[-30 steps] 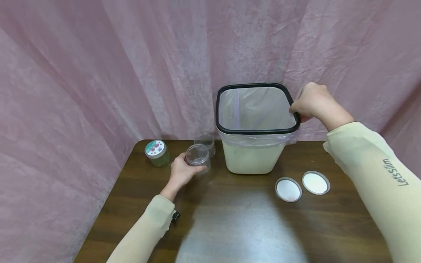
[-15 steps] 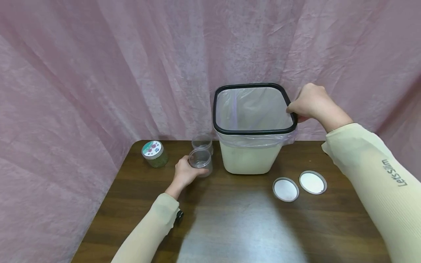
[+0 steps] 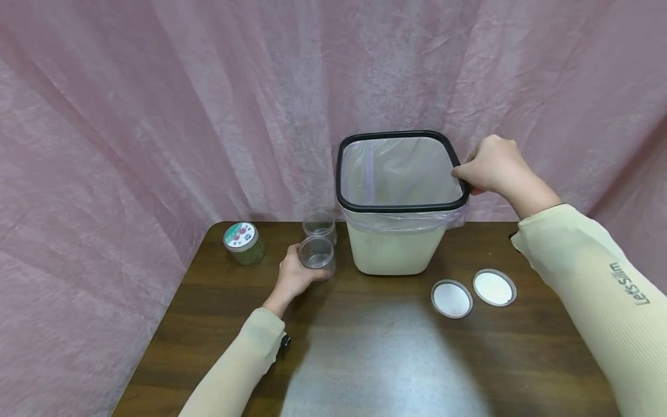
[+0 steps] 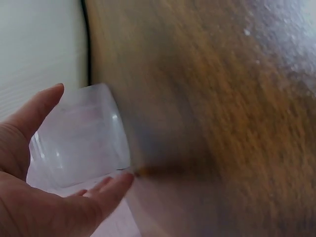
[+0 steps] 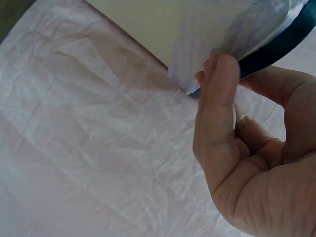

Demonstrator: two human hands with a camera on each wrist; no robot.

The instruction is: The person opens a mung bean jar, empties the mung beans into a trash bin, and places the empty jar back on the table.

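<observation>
Looks like a curtained-off corner; cannot tell whether inside a home, studio or office. Shows it through crushed pink drapes (image 3: 234, 116) wrapping round from nine through twelve to three o'clock in the head view, and through a wood-grain table (image 3: 375, 347) at six, close to the drapes.

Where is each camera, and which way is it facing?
Head: worn on the head, looking forward and down at the table, bin and curtain; left hand, right hand and sleeves show.
Left wrist: worn on that wrist, facing the nearer clear jar and table; the left hand shows.
Right wrist: worn on that wrist, facing the black rim and curtain; the right hand shows.
Shared: head and right wrist both show the black rim.
</observation>
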